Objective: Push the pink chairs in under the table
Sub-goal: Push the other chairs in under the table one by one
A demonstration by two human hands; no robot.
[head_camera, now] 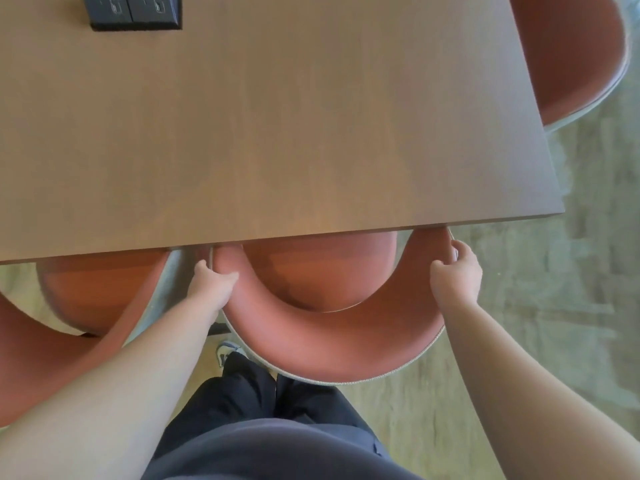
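While you stand at the near edge of the brown tabletop [277, 133], your left hand [211, 282] grips the left end of the curved backrest of the middle pink chair [329, 348], fingers curled over its outer rim and thumb lying on the pink padding. Your right hand [455, 271] holds the right end of the same backrest, fingers wrapped around the rim just below the tabletop edge. That chair's round seat [318, 271] sits partly beneath the tabletop, its front hidden and its rear half showing, while the backrest curves out toward your dark trousers [270, 427]. A second pink chair [86, 306] stands just beside it on your left, its seat also partly under the tabletop edge (its backrest sweeps off the frame's left side). A third pink chair [571, 57] shows at the tabletop's right end, far corner. A black power outlet panel [133, 12] is set into the tabletop at the far left. One light shoe [227, 353] peeks out beneath the middle chair, on mottled pale flooring [554, 323].
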